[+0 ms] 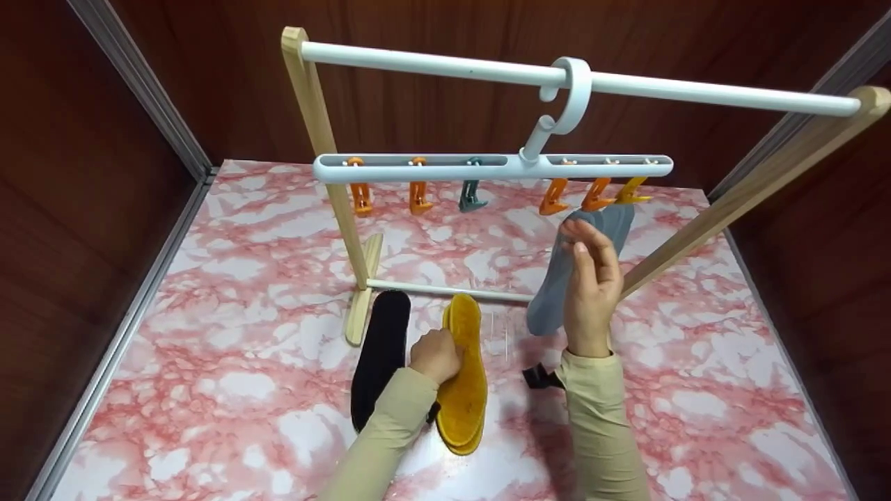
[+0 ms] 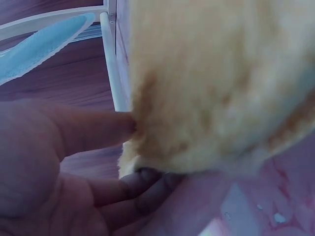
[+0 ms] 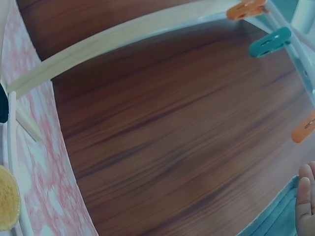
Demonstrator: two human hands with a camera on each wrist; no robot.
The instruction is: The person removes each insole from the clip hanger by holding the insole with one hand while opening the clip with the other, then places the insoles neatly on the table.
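A grey-blue insole [image 1: 555, 296] hangs below the clips at the right end of a white clip hanger [image 1: 418, 169]. My right hand [image 1: 593, 289] is raised in front of it, fingers extended and slightly bent; whether they touch it cannot be told. In the right wrist view the fingers [image 3: 305, 196] are beside the insole's edge [image 3: 275, 216]. My left hand [image 1: 436, 356] pinches the edge of a yellow fuzzy insole [image 1: 468, 390], thumb on top and fingers beneath in the left wrist view. Another yellow insole lies under it. A black insole [image 1: 381, 348] lies to the left.
The hanger hooks over the white rail [image 1: 431, 64] of a wooden-legged rack [image 1: 341, 229]. Orange clips [image 1: 418, 189], a green clip [image 1: 472, 196] and a yellow clip [image 1: 631, 191] hang from it. Brown panels [image 1: 90, 174] surround the pink marbled surface [image 1: 243, 327].
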